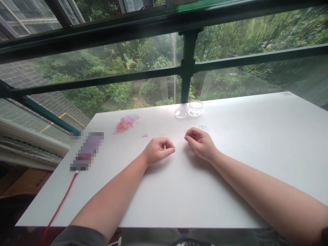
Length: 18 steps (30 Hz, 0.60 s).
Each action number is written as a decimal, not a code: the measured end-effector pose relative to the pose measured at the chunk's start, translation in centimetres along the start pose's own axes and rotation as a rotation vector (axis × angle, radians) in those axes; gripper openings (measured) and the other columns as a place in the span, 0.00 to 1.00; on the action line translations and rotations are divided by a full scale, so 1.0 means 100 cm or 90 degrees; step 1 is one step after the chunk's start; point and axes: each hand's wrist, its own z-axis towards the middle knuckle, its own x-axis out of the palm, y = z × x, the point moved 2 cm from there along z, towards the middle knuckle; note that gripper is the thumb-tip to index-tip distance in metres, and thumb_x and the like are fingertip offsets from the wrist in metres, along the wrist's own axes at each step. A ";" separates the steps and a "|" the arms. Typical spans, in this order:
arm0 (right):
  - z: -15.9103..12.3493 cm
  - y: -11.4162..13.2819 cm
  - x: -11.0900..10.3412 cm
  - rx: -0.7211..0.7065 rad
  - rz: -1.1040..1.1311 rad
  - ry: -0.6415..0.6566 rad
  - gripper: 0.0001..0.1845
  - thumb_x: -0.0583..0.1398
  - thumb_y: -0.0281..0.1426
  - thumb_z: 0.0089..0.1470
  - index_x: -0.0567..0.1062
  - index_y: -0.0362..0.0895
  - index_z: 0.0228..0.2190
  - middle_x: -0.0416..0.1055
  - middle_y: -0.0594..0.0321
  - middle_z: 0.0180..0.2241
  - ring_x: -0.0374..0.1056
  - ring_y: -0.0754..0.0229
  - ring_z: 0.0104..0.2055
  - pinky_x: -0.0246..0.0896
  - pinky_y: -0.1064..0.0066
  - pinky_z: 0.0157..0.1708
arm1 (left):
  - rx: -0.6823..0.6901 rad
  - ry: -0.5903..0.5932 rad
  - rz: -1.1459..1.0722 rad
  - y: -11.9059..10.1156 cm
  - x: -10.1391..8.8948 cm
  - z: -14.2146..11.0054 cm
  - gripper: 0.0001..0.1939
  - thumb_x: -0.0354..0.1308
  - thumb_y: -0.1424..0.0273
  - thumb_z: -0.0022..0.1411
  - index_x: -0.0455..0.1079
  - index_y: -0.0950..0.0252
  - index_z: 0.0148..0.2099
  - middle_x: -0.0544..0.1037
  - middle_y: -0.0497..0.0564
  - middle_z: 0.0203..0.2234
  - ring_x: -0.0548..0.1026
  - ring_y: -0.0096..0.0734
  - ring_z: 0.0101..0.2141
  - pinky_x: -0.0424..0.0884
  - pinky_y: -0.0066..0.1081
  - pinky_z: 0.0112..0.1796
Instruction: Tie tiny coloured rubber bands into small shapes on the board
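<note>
Between my hands a thin, pale rubber band (179, 143) is pulled taut, just above the white table. My left hand (159, 150) pinches one end between thumb and forefinger. The other end is in the closed fingertips of my right hand (200, 141), a little higher and farther right. Behind my right hand lie several teal bands (203, 127), and a pink band (186, 131) shows partly beside its fingers. Past my left hand are a faint orange-tinted band (162, 133) and a small pink bunch of bands (145, 135).
A heap of pink, orange and blue bands (126, 123) lies at the back left of the white table (164, 198). Near the back edge stand a clear round jar (195, 108) and its lid (180, 113). A blurred-out phone (87, 151) with a red cable (61, 203) lies left.
</note>
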 end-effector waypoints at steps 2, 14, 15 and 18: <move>-0.001 0.002 0.001 -0.012 -0.017 0.065 0.06 0.57 0.30 0.53 0.66 0.45 0.25 0.62 0.68 0.20 0.58 0.65 0.23 0.59 0.68 0.30 | 0.001 0.000 0.007 0.001 0.000 -0.001 0.06 0.60 0.68 0.53 0.72 0.67 0.29 0.74 0.50 0.23 0.68 0.25 0.25 0.63 0.26 0.27; -0.008 0.012 0.008 -0.054 -0.083 0.236 0.02 0.58 0.29 0.52 0.71 0.43 0.30 0.63 0.67 0.22 0.58 0.67 0.23 0.54 0.74 0.23 | 0.009 0.010 0.032 -0.001 0.004 -0.004 0.06 0.59 0.69 0.53 0.72 0.68 0.30 0.75 0.49 0.24 0.67 0.22 0.23 0.62 0.24 0.25; -0.007 0.012 0.008 -0.054 -0.089 0.232 0.03 0.57 0.28 0.52 0.71 0.43 0.28 0.63 0.67 0.21 0.57 0.67 0.22 0.54 0.74 0.23 | 0.009 0.010 0.035 -0.001 0.004 -0.003 0.06 0.59 0.69 0.53 0.72 0.67 0.30 0.75 0.49 0.24 0.67 0.22 0.24 0.62 0.24 0.25; -0.007 0.012 0.007 -0.038 -0.076 0.225 0.03 0.56 0.28 0.52 0.70 0.43 0.28 0.62 0.68 0.19 0.56 0.67 0.21 0.53 0.74 0.22 | 0.008 0.006 0.038 -0.001 0.004 -0.003 0.06 0.59 0.69 0.53 0.72 0.67 0.30 0.75 0.49 0.24 0.67 0.22 0.24 0.62 0.24 0.25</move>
